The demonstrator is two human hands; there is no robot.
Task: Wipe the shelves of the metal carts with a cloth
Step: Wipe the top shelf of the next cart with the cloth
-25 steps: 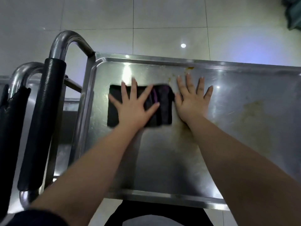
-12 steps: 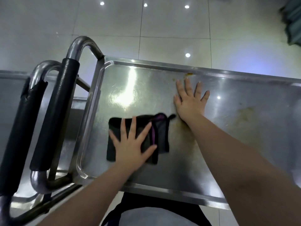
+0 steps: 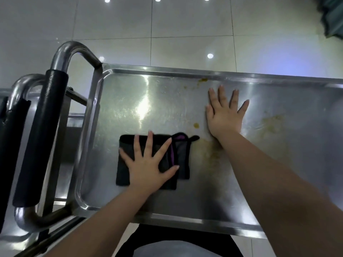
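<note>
The top shelf of a metal cart [image 3: 141, 93] fills the middle of the head view, shiny steel with a raised rim. A folded black cloth with a purple seam [image 3: 182, 156] lies on its left half. My left hand [image 3: 148, 164] presses flat on the cloth with fingers spread. To the right, my right hand [image 3: 224, 114] rests flat on the bare steel, fingers straight and apart, holding nothing. Yellowish smears [image 3: 272, 121] mark the shelf right of that hand, with smaller spots near the far rim [image 3: 203, 80] and beside the cloth [image 3: 196, 125].
The cart's steel push handle with a black grip [image 3: 40, 138] curves up at the left. A second cart's handle [image 3: 11, 115] stands further left. Glossy white floor tiles [image 3: 185, 21] lie beyond. A dark green object [image 3: 332, 17] sits at the top right corner.
My left hand has dragged the cloth from the far left part of the shelf toward the near edge. My right hand has stayed planted on the steel.
</note>
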